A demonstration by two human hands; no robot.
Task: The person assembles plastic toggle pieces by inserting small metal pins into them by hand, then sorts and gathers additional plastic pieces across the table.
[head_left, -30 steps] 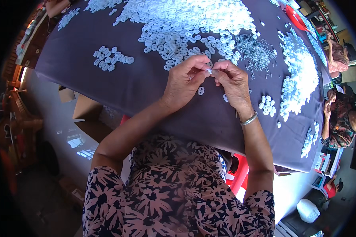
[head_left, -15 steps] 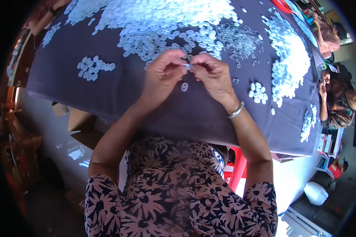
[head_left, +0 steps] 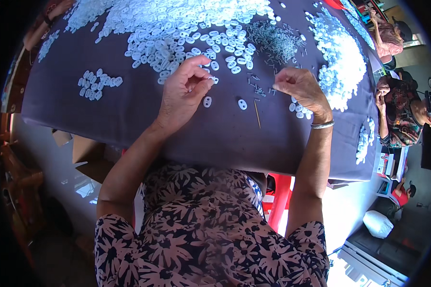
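The left hand (head_left: 184, 88) is raised over the table with its thumb and forefinger pinched on 1 small white oval plastic-looking piece with 2 holes (head_left: 214, 80), which sticks out past the fingertips toward the right. The right hand (head_left: 305, 91) is well apart from it, palm down, fingers bent and drawn narrowly together; whether they hold anything cannot be told. Its wrist wears a silver-coloured metal bangle (head_left: 323, 125). Between the hands, a few short grey metal-looking pins (head_left: 259, 91) lie loose, with a thin straw-coloured stick (head_left: 258, 115) just below them. 2 loose white ovals (head_left: 243, 104) rest on the dark purple-grey cloth (head_left: 143, 122), 1 near the left hand and 1 near the stick. A small cluster of white ovals (head_left: 299, 112) lies partly hidden by the right hand, and another small group (head_left: 98, 85) lies off to the left. Beyond the hands spreads a large bright heap of white ovals (head_left: 177, 21), with a grey pile of pins (head_left: 276, 42) beside it and a long white heap (head_left: 342, 71) farther right.
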